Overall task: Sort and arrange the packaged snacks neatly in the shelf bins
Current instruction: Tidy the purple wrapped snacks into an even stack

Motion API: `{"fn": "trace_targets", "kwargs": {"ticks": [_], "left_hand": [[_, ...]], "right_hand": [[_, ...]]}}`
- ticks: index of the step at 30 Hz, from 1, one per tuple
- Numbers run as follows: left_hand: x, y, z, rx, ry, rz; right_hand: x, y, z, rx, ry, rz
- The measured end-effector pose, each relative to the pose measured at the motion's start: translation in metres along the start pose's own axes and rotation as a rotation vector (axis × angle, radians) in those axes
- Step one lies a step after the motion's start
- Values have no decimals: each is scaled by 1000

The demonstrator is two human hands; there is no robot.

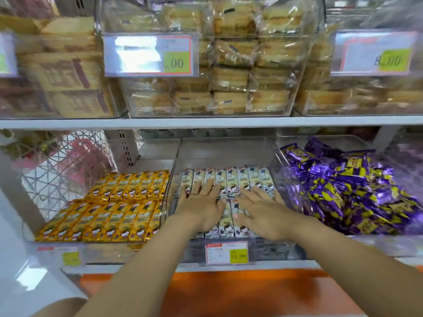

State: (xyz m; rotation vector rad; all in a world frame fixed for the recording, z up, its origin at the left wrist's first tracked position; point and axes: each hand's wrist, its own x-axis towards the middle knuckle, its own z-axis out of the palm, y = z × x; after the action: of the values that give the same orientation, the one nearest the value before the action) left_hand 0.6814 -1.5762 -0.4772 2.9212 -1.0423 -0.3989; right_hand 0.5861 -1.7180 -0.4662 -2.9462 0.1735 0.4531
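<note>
Left hand and right hand, each grip spread flat, rest on the white snack bars in the middle bin near the lower shelf's front edge, probably levelling the rows. Yellow snack bars sit lined up in the left bin; purple packets lie heaped in the right one.

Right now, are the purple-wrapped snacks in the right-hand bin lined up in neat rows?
No: the purple snacks lie jumbled in a loose heap, pointing every which way, with no rows among them.

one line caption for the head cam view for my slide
Both hands, left and right, press flat on rows of white snack packs in the middle clear bin.
</note>
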Motion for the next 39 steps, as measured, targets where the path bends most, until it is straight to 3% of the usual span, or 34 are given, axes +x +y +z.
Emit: {"fn": "trace_targets", "kwargs": {"ticks": [6, 11, 17, 22, 29, 35, 39], "left_hand": [[10, -1, -2, -62, 87, 19], [12, -2, 6, -29, 95, 50], [13, -2, 7, -20, 82, 44], [11, -3, -3, -112, 77, 64], [11, -1, 5, 17, 18, 134], [7, 0, 1, 12, -1, 130], [-5, 4, 2, -63, 142, 172]], "right_hand": [[30, 4, -18, 50, 152, 67], [58, 3, -15, 15, 98, 134], [43, 10, -15, 42, 40, 63], [21, 12, -22, 213, 135, -20], [9, 6, 5, 34, -13, 22], [6, 2, 11, 64, 100, 44], [-17, -1, -12, 279, 273, -80]]}}
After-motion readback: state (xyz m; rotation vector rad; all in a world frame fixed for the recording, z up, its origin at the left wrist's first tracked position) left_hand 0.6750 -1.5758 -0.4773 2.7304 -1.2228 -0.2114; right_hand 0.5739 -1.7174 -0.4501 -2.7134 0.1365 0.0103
